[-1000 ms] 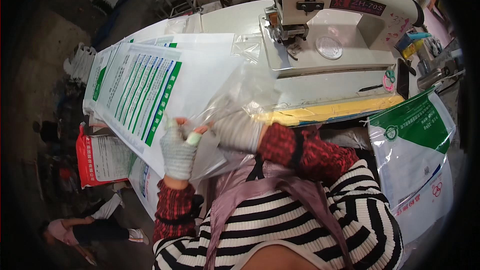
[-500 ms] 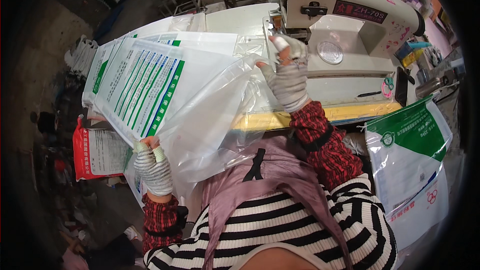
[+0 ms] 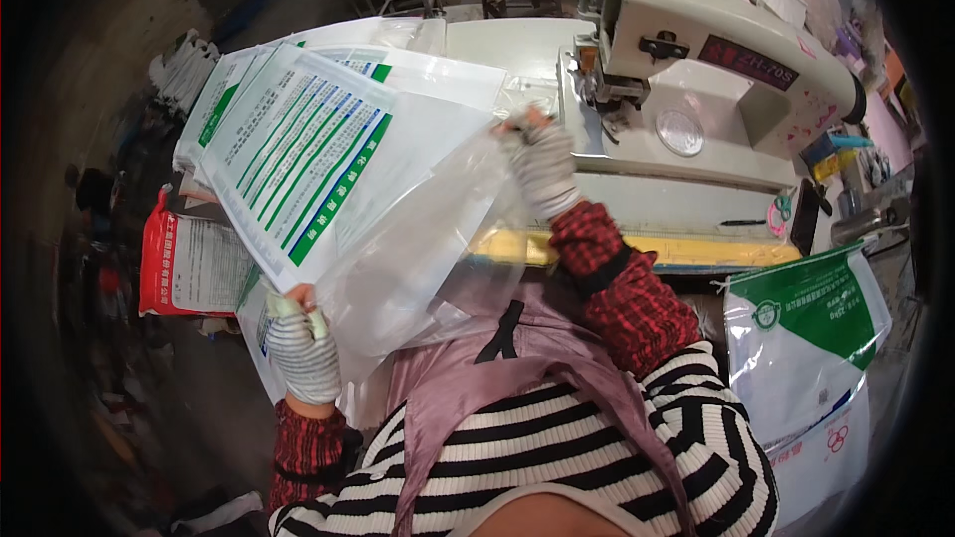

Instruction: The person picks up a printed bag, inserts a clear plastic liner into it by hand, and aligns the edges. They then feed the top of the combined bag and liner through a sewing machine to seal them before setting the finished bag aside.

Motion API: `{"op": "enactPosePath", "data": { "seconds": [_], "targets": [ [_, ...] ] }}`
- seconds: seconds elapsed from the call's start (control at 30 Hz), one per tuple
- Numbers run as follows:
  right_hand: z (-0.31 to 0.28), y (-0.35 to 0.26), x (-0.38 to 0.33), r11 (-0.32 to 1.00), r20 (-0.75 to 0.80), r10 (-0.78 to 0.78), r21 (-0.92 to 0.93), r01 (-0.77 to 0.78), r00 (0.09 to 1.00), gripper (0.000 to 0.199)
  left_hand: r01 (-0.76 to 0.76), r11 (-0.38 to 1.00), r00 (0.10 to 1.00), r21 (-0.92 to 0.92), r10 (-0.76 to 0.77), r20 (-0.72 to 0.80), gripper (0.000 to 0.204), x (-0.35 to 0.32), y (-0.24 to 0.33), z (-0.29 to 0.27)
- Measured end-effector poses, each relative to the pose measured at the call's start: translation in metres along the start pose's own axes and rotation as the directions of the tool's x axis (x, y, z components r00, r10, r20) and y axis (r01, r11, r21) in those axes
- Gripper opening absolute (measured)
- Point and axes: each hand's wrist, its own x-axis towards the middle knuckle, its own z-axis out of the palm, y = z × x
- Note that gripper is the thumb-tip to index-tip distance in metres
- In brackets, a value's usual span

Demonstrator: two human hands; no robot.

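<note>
A white woven sack printed with green and blue stripes lies on the table with a clear plastic liner bag coming out of its near end. My left hand, in a striped knit glove, grips the sack's near corner at the table's front edge. My right hand, gloved the same way, holds the liner's far edge up next to the needle area of the white sewing machine. The liner stretches between both hands.
More printed sacks are stacked under and left of the top one. A red and white sack lies on the floor at the left. A green and white sack hangs at the right. A yellow strip edges the table front.
My right hand went up from the middle to beside the sewing machine, drawing the liner out. My left hand dropped toward the near corner of the sack.
</note>
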Motion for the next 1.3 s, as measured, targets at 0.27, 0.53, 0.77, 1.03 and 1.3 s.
{"op": "enactPosePath", "data": {
  "seconds": [0.27, 0.53, 0.77, 1.03, 1.3],
  "targets": [
    [0.034, -0.077, 0.041, 0.557, 0.296, -0.358, -0.693, 0.457, 0.886, 0.013, 0.221, 0.975, 0.913, 0.000, -0.207, 0.352, 0.030, -0.060, -0.014, -0.032],
    [0.052, -0.109, 0.006, 0.462, 0.683, -0.303, -0.504, 0.730, 0.664, 0.006, -0.104, 0.918, 0.989, 0.382, 0.056, 0.135, 0.033, -0.012, 0.034, -0.090],
    [0.049, -0.126, -0.056, 0.500, 0.723, -0.375, -0.370, 0.783, 0.581, 0.003, -0.359, 0.933, 0.645, 0.025, 0.229, 0.729, 0.031, -0.049, -0.006, 0.078],
    [0.017, -0.093, -0.085, 0.543, 0.765, -0.160, -0.459, 0.703, 0.624, 0.007, 0.525, 0.677, 0.839, -0.515, -0.313, 0.444, 0.040, -0.054, -0.123, -0.012],
    [0.036, -0.082, -0.072, 0.427, 0.751, -0.237, -0.489, 0.760, 0.616, 0.009, 0.580, 0.394, 0.803, -0.713, -0.425, 0.418, 0.046, -0.038, -0.104, -0.072]
  ]
}}
